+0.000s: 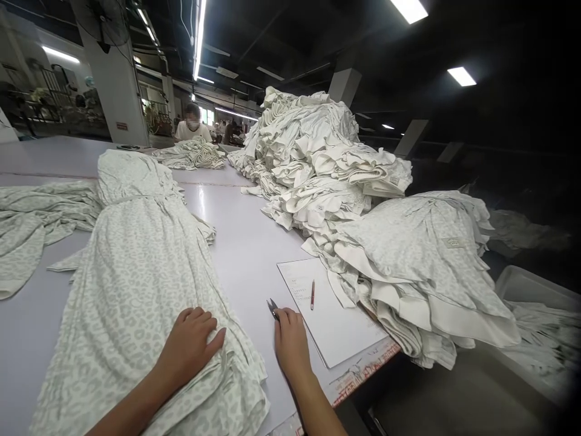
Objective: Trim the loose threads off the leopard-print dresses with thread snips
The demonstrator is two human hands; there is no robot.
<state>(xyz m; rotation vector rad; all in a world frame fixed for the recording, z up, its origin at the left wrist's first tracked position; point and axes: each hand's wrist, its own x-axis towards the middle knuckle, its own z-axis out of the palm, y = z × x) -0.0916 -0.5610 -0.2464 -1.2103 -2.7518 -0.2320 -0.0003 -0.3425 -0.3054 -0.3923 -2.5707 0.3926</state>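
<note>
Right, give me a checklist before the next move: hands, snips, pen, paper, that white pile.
1. Left hand on the leopard-print garment: ok, resting flat on it.
2. Thread snips in the right hand: cannot tell, fingertips are at them, grip unclear.
3. Red pen on the paper sheet: ok, lying on it.
4. Paper sheet free of the white garment pile: not ok, folds touch its far edge.

Workshop hall — dark open ceiling (299, 36), fluorescent tube lights (198, 36), square white pillars (113, 79), pale far walls (157, 91).
</note>
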